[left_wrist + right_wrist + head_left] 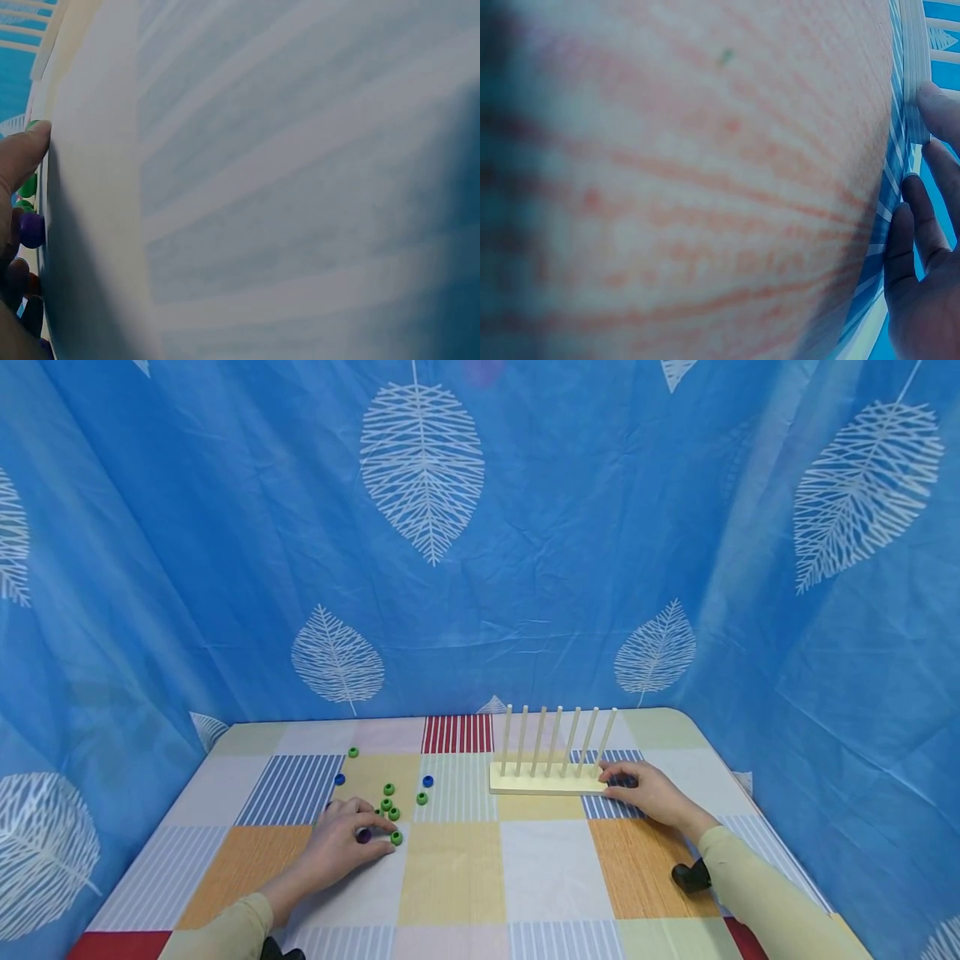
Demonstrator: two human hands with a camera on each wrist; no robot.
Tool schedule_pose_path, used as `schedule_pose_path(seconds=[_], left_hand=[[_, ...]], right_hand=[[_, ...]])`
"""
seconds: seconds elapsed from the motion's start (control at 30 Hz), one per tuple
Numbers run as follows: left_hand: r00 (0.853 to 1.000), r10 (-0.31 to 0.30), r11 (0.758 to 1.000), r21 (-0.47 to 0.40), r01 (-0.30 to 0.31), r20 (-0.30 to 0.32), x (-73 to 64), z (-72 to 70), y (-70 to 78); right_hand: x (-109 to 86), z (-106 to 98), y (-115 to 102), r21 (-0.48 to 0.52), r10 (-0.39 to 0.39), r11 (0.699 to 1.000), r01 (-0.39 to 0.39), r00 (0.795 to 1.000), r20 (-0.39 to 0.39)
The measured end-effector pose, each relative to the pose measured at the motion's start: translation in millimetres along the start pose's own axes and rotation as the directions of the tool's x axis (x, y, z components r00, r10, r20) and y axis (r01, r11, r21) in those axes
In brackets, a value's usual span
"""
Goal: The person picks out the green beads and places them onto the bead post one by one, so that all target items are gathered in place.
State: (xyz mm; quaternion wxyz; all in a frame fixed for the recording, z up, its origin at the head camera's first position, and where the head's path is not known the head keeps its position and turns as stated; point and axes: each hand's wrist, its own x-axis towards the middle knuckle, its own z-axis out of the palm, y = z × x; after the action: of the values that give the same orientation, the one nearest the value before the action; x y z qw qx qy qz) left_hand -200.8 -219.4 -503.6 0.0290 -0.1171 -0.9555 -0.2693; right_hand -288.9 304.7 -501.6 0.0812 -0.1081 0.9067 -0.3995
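Observation:
My left hand (341, 843), at the left of the table, pinches a green bead (396, 837) between the tips of thumb and index finger. A purple bead (363, 835) shows in the hollow behind those fingertips; in the left wrist view the purple bead (31, 229) sits below the thumb (26, 154). At the right, my right hand (648, 789) grips the right end of a pale wooden peg stand (547, 785), thumb at the front and fingers behind. Several thin upright pegs (558, 742) rise from it in a row, with no beads on them.
Past the left hand lie several loose green beads (388, 789), one blue bead (428, 781) to their right and another blue bead (340, 779) to their left. A green bead (352, 752) lies farther back. Blue leaf-print curtains (525, 568) enclose the patchwork-covered table (457, 877).

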Motion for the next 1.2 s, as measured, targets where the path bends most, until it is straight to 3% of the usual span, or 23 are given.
schedule_pose_path(seconds=[0.43, 0.97, 1.2], left_hand=[[0.994, -0.099, 0.994, -0.049, 0.100, 0.037, -2.0, 3.0, 2.8], [0.997, -0.057, 0.995, -0.080, 0.053, -0.050, -4.2, 8.3, 3.0], [0.996, -0.080, 0.993, -0.091, 0.076, -0.040, -4.1, 8.8, 3.8]], right_hand=[[-0.5, 0.8, -1.1, 0.008, 0.005, 1.000, -0.005, 1.000, -0.001], [0.7, 1.0, -0.7, 0.001, 0.002, 1.000, -0.002, 1.000, -0.005], [0.5, 0.9, 0.2, 0.008, 0.004, 1.000, -0.004, 1.000, -0.004]])
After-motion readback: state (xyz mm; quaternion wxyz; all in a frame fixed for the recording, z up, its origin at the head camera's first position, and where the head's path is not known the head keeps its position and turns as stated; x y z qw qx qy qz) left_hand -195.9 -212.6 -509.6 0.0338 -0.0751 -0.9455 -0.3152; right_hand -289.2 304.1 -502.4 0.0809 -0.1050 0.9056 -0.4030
